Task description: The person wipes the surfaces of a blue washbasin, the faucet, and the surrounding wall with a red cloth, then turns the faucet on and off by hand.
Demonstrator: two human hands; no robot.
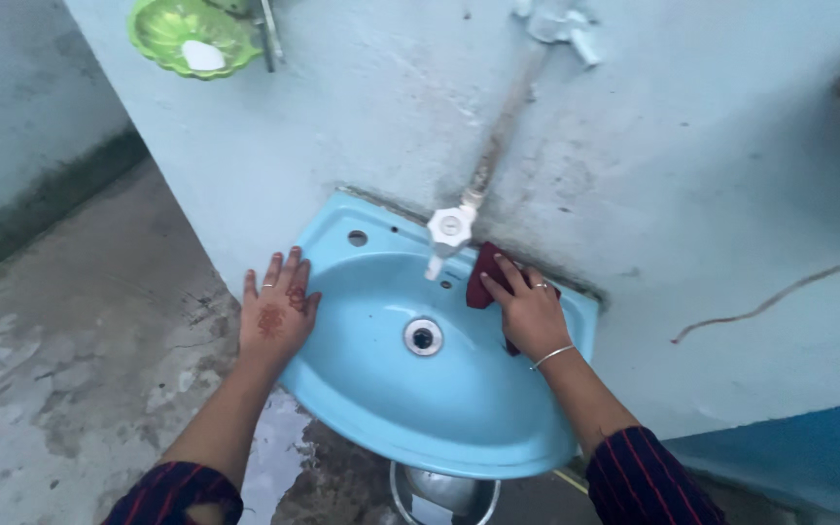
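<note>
My left hand (276, 309) lay flat and open on the sink (459, 408) rim, holding nothing. My right hand (527, 313) pressed a dark red cloth (486, 279) against the back rim beside the tap (449, 233). The basin looked mostly clean, I judged; grime remained along the wall. The cloth was partly hidden under my fingers.

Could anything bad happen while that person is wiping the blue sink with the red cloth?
Maybe. The right hand presses the dark red cloth right beside the white tap, so knuckles might bump it or turn it on. The left hand leans on the rim of the wall-hung blue sink; heavy leaning could strain it. The floor below looks wet, so feet might slip.
</note>
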